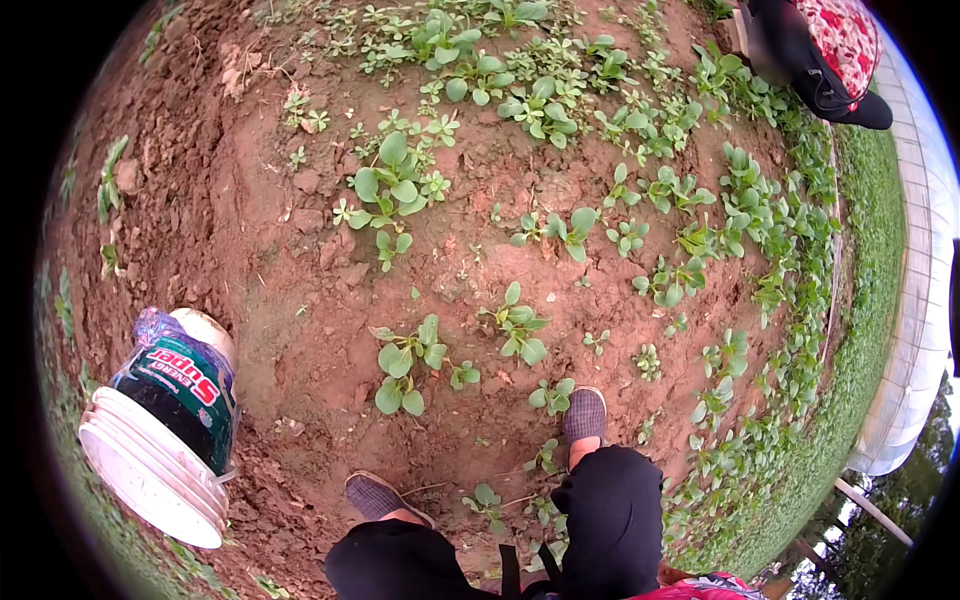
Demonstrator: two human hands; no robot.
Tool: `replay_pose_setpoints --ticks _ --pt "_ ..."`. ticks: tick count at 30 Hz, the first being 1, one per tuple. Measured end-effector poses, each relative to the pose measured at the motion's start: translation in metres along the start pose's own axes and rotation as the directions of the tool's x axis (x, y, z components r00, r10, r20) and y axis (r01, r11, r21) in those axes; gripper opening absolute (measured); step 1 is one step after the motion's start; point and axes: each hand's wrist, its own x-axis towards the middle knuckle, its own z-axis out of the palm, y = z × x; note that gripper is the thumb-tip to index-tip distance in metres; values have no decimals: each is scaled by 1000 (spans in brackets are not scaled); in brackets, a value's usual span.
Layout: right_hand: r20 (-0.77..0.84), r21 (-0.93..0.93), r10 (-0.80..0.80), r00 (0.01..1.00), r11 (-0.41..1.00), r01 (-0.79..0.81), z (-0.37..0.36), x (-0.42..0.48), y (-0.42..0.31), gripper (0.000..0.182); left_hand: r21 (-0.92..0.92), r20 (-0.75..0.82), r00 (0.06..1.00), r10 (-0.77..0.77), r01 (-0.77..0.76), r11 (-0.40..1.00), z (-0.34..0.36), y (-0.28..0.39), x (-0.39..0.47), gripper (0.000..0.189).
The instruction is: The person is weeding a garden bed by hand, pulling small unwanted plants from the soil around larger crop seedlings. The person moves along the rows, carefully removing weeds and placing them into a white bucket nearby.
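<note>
Neither of my hands shows as a whole. A sliver of skin shows beside my pink patterned sleeve, behind my right knee. Before me is reddish-brown soil with scattered young leafy green plants. One small plant touches the toe of my right shoe, a dark woven slip-on. Past my feet grow a leafy seedling and another seedling. My left shoe rests on bare soil, lower left of them.
A white plastic bucket with a green and black printed label stands at the left. Another person in a cap and red floral top is at the upper right. Denser leafy rows run along the right, beside a plastic-covered greenhouse tunnel.
</note>
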Motion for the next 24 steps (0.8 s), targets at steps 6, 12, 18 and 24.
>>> replay_pose_setpoints --ticks 6,12,18,24 --pt "6 7 -22 1000 1000 22 14 -29 -51 49 -24 24 985 -172 172 985 -39 -1 -122 24" --pt "28 85 -83 996 993 80 3 -86 -121 49 -1 -5 945 -328 328 945 -86 45 -279 24" --pt "33 166 -132 991 978 125 -24 -139 -182 49 20 -34 885 -465 465 885 -129 108 -408 24" --pt "-36 229 -143 989 962 147 -45 -153 -225 50 54 -28 868 -496 497 866 -190 152 -438 23"
